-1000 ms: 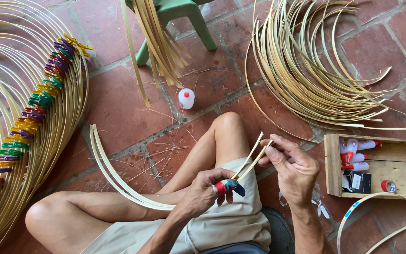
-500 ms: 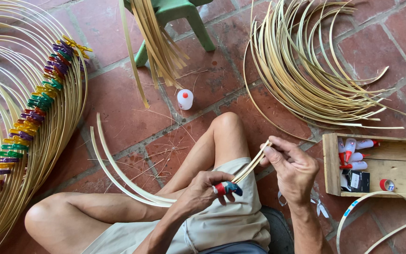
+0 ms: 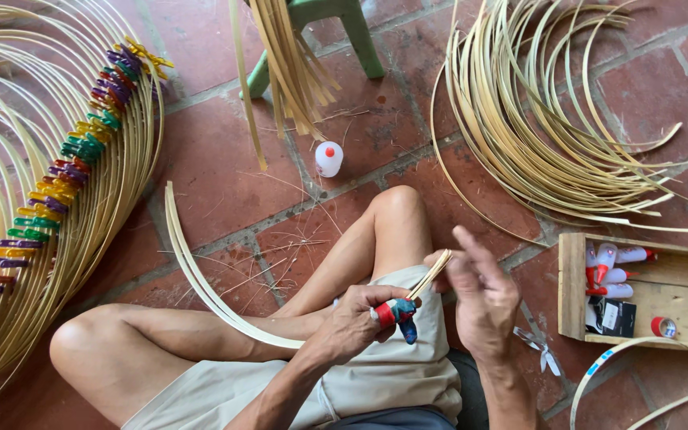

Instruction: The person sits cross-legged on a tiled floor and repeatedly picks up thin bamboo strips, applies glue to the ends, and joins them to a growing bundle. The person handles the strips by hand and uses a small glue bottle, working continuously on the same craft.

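Observation:
I sit on a red tiled floor with my knee (image 3: 396, 209) raised. My left hand (image 3: 356, 318) grips a long curved bamboo strip (image 3: 201, 279) that arcs away to the left over my leg; its thumb and forefinger are wrapped in red and blue tape. The two strip ends (image 3: 431, 273) stick up between my hands. My right hand (image 3: 483, 299) pinches those ends at the tip, its other fingers spread upward.
A small white glue bottle with a red cap (image 3: 328, 159) stands on the floor ahead. Bent strips clamped with coloured clips (image 3: 65, 171) lie left, loose strips (image 3: 535, 127) right. A wooden box (image 3: 678, 299) with bottles sits at right. A green stool (image 3: 312, 32) holds more strips.
The curved strip's loop has been pulled in closer to my leg, and the two ends now lie together. My right hand's fingers have opened upward.

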Available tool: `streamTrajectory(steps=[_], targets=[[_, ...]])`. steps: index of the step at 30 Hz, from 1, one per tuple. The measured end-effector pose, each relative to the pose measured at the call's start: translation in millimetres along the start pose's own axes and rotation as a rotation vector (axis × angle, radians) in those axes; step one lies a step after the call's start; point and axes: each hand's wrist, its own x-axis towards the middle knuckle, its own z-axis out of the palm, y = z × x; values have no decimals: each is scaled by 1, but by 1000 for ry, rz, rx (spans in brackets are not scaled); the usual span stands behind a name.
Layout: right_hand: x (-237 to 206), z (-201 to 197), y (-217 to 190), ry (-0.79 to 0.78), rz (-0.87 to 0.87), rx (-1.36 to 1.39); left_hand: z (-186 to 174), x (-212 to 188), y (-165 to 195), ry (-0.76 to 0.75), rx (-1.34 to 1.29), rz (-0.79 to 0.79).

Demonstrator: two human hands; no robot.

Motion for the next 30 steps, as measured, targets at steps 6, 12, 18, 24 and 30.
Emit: streamTrajectory(steps=[6,12,18,24,30], targets=[[-13,4,15,-249,314,567,6,-8,-8,-25,-52,41],[-27,1,29,-342,449,560,32,-23,-57,22,-51,0],[-45,-22,33,-391,759,389,58,-40,-95,55,-61,26],[-33,-22,27,-520,834,434,66,-52,-90,72,-51,-52],[11,-33,43,-429,527,942,51,-53,-40,500,1137,688]])
